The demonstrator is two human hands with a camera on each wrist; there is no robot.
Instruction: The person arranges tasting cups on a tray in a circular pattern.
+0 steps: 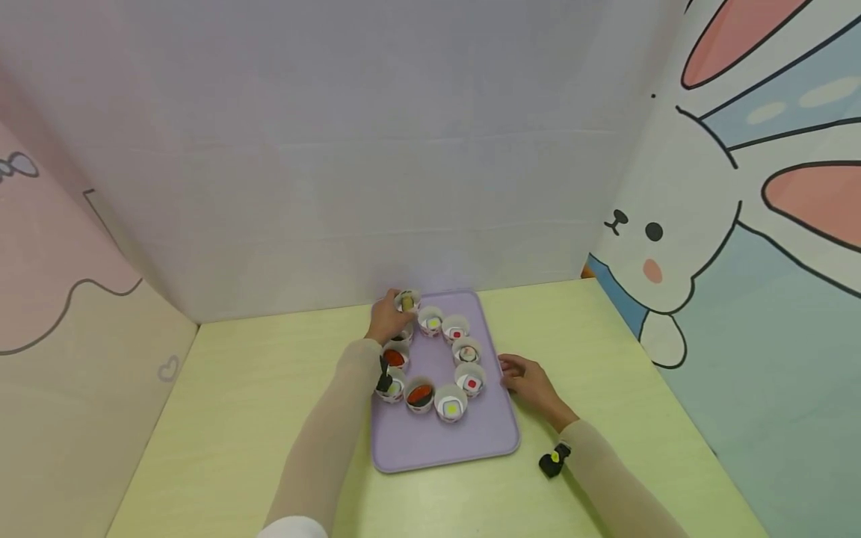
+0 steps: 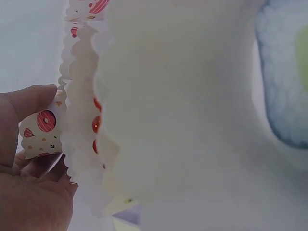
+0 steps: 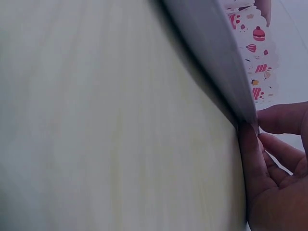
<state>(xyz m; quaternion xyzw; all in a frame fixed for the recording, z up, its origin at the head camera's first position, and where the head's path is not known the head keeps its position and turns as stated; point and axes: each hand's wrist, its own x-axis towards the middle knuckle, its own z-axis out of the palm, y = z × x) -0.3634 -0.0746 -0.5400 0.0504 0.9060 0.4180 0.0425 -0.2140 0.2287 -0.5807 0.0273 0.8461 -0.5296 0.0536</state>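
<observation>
At the tray's far left corner my left hand (image 1: 389,320) grips a small white paper cup (image 1: 407,299) holding a yellowish-brown piece. In the left wrist view, thumb and fingers stand on either side of this printed cup (image 2: 41,132). My right hand (image 1: 529,382) is at the right edge of the purple tray (image 1: 444,446). Its thumb and fingers pinch the tray's rim (image 3: 236,77) in the right wrist view. More paper cups form a ring on the tray, among them one with an orange-topped sushi piece (image 1: 420,396) and one with a white-and-yellow piece (image 1: 451,409).
The tray lies on a pale yellow table (image 1: 255,388), its far edge close to a white back wall (image 1: 336,187). A cartoon rabbit panel (image 1: 679,246) stands on the right, a pink and cream panel (image 1: 67,314) on the left.
</observation>
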